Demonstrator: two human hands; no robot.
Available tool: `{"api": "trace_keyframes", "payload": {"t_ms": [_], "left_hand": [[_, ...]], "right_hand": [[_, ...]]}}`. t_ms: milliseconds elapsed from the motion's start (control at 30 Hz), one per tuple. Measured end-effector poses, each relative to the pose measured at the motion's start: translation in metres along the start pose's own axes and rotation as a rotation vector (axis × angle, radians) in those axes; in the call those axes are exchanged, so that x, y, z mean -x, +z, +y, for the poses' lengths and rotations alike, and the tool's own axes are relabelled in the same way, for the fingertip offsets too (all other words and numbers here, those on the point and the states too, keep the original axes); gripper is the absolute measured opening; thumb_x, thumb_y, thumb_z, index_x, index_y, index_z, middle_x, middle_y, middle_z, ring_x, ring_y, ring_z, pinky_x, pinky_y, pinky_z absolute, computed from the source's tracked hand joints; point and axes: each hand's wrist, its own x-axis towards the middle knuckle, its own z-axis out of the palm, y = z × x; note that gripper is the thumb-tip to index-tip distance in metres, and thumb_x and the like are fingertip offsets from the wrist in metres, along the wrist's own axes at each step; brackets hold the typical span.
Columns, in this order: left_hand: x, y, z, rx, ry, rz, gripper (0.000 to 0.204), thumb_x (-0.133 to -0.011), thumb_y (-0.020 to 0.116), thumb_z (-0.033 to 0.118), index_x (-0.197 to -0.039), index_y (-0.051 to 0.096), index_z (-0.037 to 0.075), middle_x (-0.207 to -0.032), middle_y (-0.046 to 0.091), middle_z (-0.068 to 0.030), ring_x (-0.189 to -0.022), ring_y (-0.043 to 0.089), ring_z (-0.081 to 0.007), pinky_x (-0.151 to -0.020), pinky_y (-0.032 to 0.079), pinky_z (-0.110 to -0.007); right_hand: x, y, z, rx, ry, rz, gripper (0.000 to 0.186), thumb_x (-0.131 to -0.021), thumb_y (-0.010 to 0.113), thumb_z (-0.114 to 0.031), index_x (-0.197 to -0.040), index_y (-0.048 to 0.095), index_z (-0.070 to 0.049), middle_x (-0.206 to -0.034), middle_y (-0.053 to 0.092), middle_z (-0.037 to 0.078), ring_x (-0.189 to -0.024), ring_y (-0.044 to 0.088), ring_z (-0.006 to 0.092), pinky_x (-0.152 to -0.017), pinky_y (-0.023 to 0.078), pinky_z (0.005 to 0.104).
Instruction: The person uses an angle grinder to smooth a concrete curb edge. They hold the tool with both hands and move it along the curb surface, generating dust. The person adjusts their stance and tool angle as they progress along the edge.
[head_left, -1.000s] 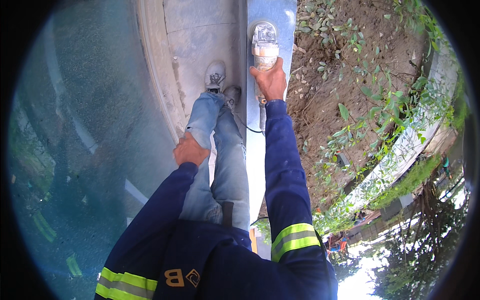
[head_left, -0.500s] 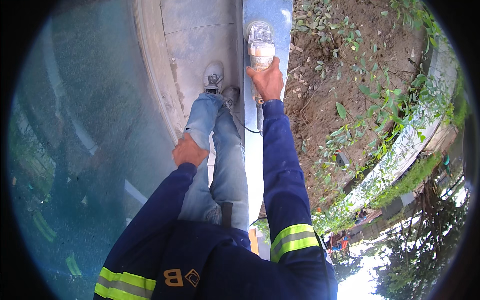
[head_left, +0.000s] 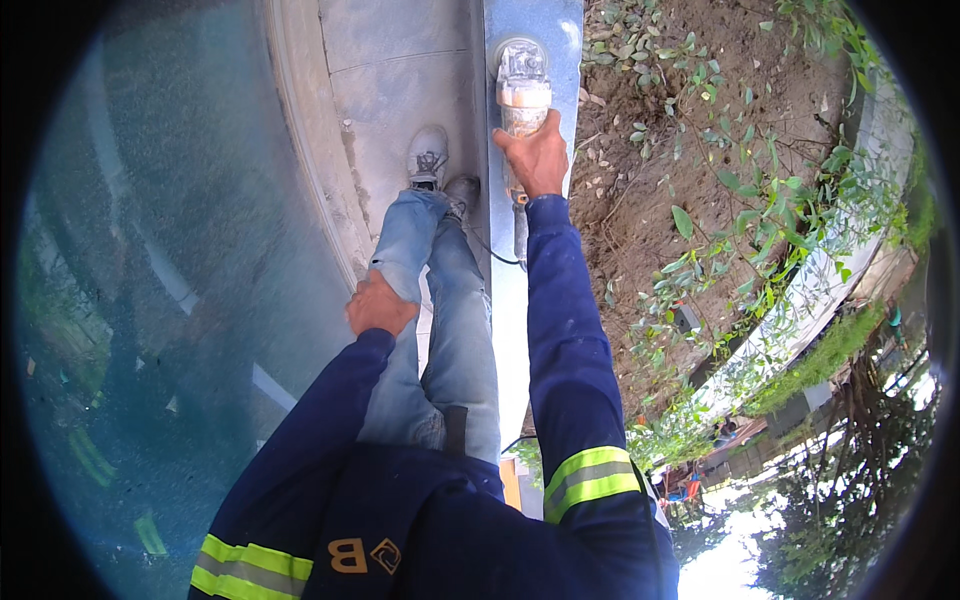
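Note:
My right hand (head_left: 535, 155) grips a dusty, pale angle grinder (head_left: 524, 95), whose disc end rests on a long, narrow, shiny grey slab (head_left: 550, 25) at the top centre. A black cord (head_left: 490, 250) runs from the grinder's lower end beside my legs. My left hand (head_left: 380, 302) is wrapped over the knee of my faded blue jeans (head_left: 400, 240). Both my sleeves are navy with reflective bands. My grey-white shoes (head_left: 428, 150) stand beside the slab on pale paving.
A pale paved strip (head_left: 395, 70) with a curved frame (head_left: 295, 110) borders a dusty, bluish reflective pane (head_left: 130, 300) on the left. Right of the slab lies a soil bed (head_left: 650, 200) with leafy branches (head_left: 760, 230), then a pale kerb (head_left: 760, 350) and trees.
The grinder and my right hand have shifted slightly toward the left and a little toward the top of the view. My left hand stays on the knee.

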Motion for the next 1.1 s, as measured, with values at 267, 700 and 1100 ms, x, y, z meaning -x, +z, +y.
{"api": "trace_keyframes", "payload": {"t_ms": [267, 700, 1100], "left_hand": [[0.002, 0.005, 0.003, -0.038, 0.018, 0.013, 0.083, -0.063, 0.087, 0.048, -0.126, 0.056, 0.001, -0.116, 0.069, -0.0245, -0.105, 0.072, -0.0428, -0.095, 0.057, -0.05], [0.006, -0.002, 0.003, -0.039, -0.002, -0.016, 0.082, -0.066, 0.087, 0.045, -0.128, 0.055, 0.002, -0.119, 0.068, -0.0245, -0.109, 0.07, -0.043, -0.098, 0.055, -0.049], [0.005, 0.007, -0.001, -0.016, -0.009, -0.029, 0.081, -0.066, 0.084, 0.044, -0.128, 0.054, 0.001, -0.118, 0.067, -0.024, -0.106, 0.071, -0.042, -0.097, 0.055, -0.049]], "right_hand": [[-0.029, -0.025, 0.01, -0.054, 0.075, 0.15, 0.084, -0.07, 0.087, -0.042, -0.13, 0.054, 0.006, -0.11, 0.074, 0.031, -0.103, 0.073, 0.0459, -0.094, 0.056, 0.0495], [0.047, 0.007, 0.051, -0.008, 0.074, 0.045, 0.073, -0.07, 0.086, -0.039, -0.124, 0.054, -0.001, -0.105, 0.075, 0.029, -0.1, 0.074, 0.0456, -0.089, 0.056, 0.0535], [0.023, -0.008, 0.052, -0.057, 0.059, 0.123, 0.082, -0.071, 0.086, -0.04, -0.132, 0.054, 0.005, -0.108, 0.073, 0.033, -0.104, 0.073, 0.0483, -0.094, 0.056, 0.0525]]}}
